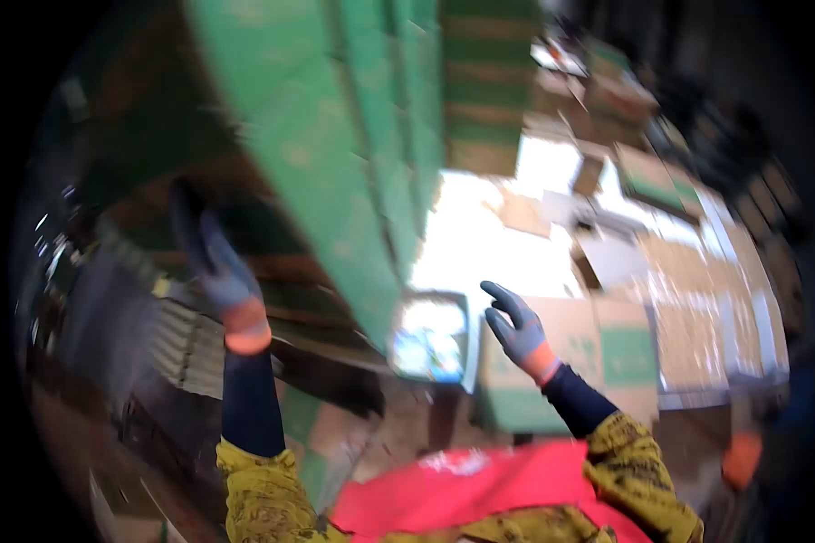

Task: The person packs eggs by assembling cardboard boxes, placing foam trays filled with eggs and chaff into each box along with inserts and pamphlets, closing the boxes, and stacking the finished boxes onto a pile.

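Observation:
My left hand (222, 267), in a grey glove with an orange cuff, is raised at the left. Its fingers look stretched out, though motion smears them, and I see nothing held. My right hand (516, 330), gloved the same way, has its thumb and fingers apart and holds nothing. Below and beside it is a brown and green cardboard box (561, 362). Between the hands rises a tall stack of green cardboard (326, 154), nearer to my left hand. A bin (466, 348) with shiny, clear plastic-like contents stands just left of my right hand.
A bright white table (480, 235) carries several cardboard pieces and boxes, one being a flat green-edged box (656, 181). Brown sheets under clear wrap (697, 308) lie at the right. A ribbed pale stack (190, 348) is at the lower left. An orange object (743, 460) shows blurred at lower right.

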Available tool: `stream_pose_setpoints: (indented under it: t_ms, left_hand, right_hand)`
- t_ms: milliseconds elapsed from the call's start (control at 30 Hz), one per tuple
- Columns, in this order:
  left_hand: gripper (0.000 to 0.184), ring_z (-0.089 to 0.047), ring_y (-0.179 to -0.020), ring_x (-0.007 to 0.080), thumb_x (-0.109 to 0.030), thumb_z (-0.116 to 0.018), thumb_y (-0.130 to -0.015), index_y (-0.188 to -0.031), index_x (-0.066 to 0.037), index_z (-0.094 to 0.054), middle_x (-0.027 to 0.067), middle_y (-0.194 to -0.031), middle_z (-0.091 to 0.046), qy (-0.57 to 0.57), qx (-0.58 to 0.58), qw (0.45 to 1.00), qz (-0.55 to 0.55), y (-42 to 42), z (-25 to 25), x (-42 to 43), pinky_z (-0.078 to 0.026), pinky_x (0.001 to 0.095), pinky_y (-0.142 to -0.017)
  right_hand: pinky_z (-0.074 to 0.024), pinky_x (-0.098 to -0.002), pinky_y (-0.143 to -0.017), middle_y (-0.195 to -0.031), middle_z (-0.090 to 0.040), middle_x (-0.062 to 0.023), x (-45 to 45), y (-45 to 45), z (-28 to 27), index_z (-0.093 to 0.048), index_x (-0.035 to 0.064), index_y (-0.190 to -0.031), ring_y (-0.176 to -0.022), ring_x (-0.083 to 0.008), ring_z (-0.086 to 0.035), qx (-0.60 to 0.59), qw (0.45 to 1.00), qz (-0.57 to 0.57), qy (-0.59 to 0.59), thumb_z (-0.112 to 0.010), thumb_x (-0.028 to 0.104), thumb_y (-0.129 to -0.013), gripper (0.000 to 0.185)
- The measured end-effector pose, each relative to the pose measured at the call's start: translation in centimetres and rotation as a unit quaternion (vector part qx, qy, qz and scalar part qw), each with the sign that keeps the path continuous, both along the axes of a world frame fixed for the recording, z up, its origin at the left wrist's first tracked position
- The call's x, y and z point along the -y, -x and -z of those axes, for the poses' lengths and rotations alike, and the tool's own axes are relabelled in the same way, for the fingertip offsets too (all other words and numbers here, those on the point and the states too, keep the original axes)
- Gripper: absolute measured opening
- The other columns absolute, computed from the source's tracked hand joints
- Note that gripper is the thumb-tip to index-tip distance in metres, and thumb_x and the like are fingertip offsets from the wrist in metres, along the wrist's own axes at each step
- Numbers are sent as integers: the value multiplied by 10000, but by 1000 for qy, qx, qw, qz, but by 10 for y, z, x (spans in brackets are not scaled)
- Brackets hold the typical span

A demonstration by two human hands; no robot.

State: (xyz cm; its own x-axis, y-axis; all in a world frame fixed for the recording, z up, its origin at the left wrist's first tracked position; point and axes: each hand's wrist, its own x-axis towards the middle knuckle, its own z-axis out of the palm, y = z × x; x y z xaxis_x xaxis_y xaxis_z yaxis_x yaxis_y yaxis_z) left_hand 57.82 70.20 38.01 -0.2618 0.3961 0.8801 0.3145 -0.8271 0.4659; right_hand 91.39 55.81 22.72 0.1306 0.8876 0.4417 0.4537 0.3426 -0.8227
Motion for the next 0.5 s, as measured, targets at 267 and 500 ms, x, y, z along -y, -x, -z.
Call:
stream_pose_setpoints:
  t_ms: [267, 500]
  left_hand:
    - [694, -290, -1322, 374, -285, -602, -842, -1396, -2, -296, 217, -1412, -333, 267, -392, 871, 130, -286, 227, 172, -220, 454, -1089]
    - [885, -301, -1301, 409, -531, -613, -793, -1395, 24, -278, 273, -1401, -326, 519, -371, 748, -182, -362, 345, 137, -249, 450, -1068]
  right_hand:
    - [-431, -357, -933, -1220, -555, -162, 186, -277, 94, -532, 61, -1236, -1104, -305, -541, 16, 941, 318, 119, -613, 145, -835, 417]
    - [-436, -405, -895, -1135, -556, -267, 197, -358, 231, -403, -72, -1281, -1033, -361, -551, 246, 864, 388, 204, -715, 278, -772, 692]
